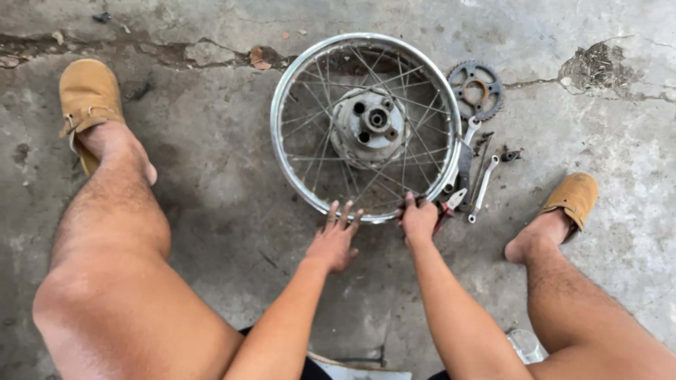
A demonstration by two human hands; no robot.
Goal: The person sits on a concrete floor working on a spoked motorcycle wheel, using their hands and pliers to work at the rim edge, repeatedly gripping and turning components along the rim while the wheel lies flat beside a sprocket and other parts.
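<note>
A spoked metal wheel (282,134) with a grey hub (370,125) lies flat on the concrete floor in front of me. My left hand (334,238) rests with its fingers spread on the near edge of the rim. My right hand (420,219) is closed at the rim just to the right, gripping what looks like a spoke or a small tool; red-handled pliers (448,206) lie right beside it. My knees and tan shoes frame the wheel on both sides.
A toothed sprocket (477,90) lies right of the wheel. Several wrenches (484,186) and small parts (510,154) lie between the rim and my right foot (572,200). My left foot (88,98) is at far left. The concrete is cracked, with debris at top.
</note>
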